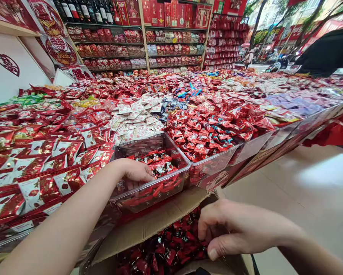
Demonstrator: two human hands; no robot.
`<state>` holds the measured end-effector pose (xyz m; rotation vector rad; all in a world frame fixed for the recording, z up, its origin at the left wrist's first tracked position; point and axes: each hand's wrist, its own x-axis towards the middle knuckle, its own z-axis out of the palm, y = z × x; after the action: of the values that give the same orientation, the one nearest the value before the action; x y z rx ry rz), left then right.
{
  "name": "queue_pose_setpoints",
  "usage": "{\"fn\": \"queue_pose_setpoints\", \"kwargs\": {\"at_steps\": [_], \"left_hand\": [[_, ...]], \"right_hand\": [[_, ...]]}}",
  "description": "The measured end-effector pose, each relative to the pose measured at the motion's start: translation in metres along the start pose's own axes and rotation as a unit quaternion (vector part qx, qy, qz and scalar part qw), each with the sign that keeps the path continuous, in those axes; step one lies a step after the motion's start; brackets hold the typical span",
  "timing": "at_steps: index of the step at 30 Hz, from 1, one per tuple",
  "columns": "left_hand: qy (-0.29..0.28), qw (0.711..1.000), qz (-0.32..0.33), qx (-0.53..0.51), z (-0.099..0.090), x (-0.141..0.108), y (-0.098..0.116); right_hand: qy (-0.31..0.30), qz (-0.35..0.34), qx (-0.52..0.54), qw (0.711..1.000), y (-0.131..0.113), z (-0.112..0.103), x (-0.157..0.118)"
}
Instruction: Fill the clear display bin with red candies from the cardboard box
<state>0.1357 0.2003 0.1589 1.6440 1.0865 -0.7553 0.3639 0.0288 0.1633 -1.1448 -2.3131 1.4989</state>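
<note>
My left hand reaches into a clear plastic bin holding red and black wrapped candies. Its visible fingers look loosely extended against the candies; the lower ones are partly hidden behind the bin's front wall. Below the bin stands an open cardboard box with more dark red wrapped candies inside. My right hand is over the box's right side, close to the raised flap. Its fingers are bent, the thumb stands apart from them, and nothing shows between them.
Red and white packets fill the display at left. White packets lie behind the bin, red candies to its right. Stocked shelves line the back. A person's dark sleeve shows at upper right, above the tiled floor.
</note>
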Motion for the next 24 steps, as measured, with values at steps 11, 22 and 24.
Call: {"fn": "queue_pose_setpoints", "kwargs": {"at_steps": [11,22,24], "left_hand": [[0.014,1.000,0.015,-0.015,-0.002,0.003,-0.006],[0.034,0.999,-0.004,-0.023,-0.002,0.003,-0.008],[0.036,0.999,-0.005,-0.024,-0.002,0.002,-0.007]], "right_hand": [[0.058,0.169,0.146,0.973,0.125,0.097,0.013],[-0.031,0.336,-0.241,0.910,0.187,0.171,0.067],[-0.009,0.325,-0.255,0.910,0.190,0.181,0.076]]}}
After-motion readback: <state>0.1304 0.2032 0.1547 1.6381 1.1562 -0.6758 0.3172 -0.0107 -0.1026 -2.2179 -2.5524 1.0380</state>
